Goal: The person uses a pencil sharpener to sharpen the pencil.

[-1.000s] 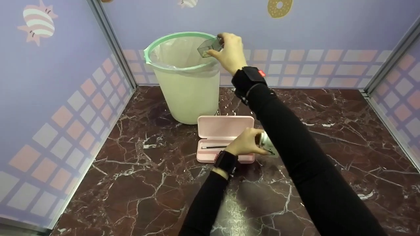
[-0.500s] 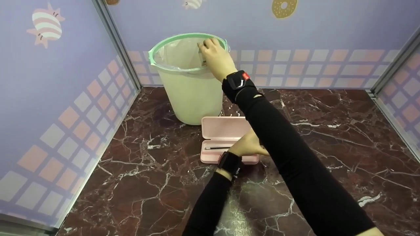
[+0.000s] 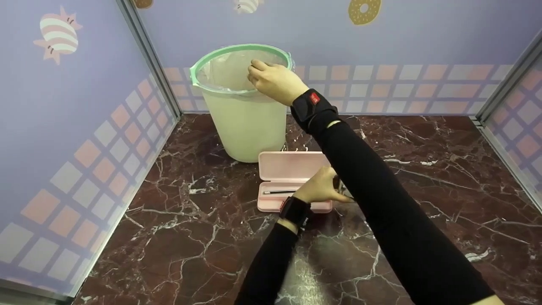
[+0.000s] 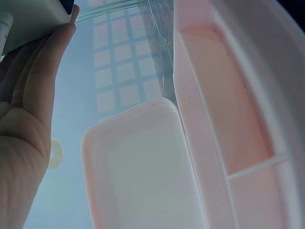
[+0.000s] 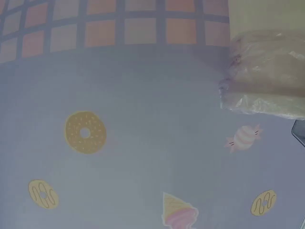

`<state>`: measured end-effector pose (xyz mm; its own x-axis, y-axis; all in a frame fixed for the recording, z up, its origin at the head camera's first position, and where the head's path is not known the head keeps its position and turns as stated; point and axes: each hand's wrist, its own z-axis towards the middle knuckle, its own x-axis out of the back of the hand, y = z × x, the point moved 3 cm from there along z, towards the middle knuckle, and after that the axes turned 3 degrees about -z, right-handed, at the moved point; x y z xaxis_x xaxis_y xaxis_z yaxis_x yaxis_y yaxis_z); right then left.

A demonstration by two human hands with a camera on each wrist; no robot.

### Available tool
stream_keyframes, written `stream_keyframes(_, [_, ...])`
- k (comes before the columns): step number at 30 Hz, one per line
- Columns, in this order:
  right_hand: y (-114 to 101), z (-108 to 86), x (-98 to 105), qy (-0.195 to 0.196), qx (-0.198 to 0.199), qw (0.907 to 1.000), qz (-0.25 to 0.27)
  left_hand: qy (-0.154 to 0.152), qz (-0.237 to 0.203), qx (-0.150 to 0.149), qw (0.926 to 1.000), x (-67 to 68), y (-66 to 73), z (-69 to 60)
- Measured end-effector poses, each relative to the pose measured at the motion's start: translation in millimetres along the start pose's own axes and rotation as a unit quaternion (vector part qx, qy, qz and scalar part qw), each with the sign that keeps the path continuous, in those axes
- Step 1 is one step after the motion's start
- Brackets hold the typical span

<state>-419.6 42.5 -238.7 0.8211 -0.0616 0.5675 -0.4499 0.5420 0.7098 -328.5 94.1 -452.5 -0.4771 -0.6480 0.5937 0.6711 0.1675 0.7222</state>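
Note:
My right hand (image 3: 275,80) is over the bin's near right rim, fingers curled and knuckles up. It grips a small clear grey shavings box, hidden by the hand in the head view; a dark corner of the box (image 5: 299,131) shows at the right wrist view's edge. The bin (image 3: 250,123) is pale, with a green rim and a plastic liner. My left hand (image 3: 315,186) holds a white pencil sharpener (image 4: 35,21) above the right part of an open pink pencil case (image 3: 292,165); my right arm partly covers it. A dark pencil (image 3: 277,192) lies in the case.
Patterned walls (image 3: 402,42) close in the back and sides. Dark red marble-look table (image 3: 190,241) lies under everything. White specks (image 3: 298,142) are scattered between bin and case.
My right hand has moved left and slightly down over the bin and turned, so the clear box has gone out of sight. My left hand stays about where it was.

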Motion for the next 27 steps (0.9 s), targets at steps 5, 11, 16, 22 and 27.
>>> stream_keyframes(5, [7,-2.4,4,-0.007,-0.014,0.9999,-0.001,-0.012,0.011,0.023,0.9996,1.8,-0.6,-1.4])
stream_keyframes(11, [24,-5.6,9,-0.058,-0.134,0.983,0.111,-0.02,0.033,0.025,0.9989,4.2,0.4,-1.5])
stream_keyframes(16, [45,-15.3,11,-0.048,-0.3,0.9148,0.266,-0.029,0.023,0.037,0.9986,5.9,0.6,-0.2])
stream_keyframes(22, [62,-36.5,10,-0.046,-0.413,0.8072,0.419,-0.025,0.003,0.075,0.9969,7.1,-0.1,-1.4])
stream_keyframes(27, [69,-63.2,4,-0.005,-0.438,0.7503,0.495,-0.026,-0.029,0.088,0.9953,6.6,0.0,-2.6])
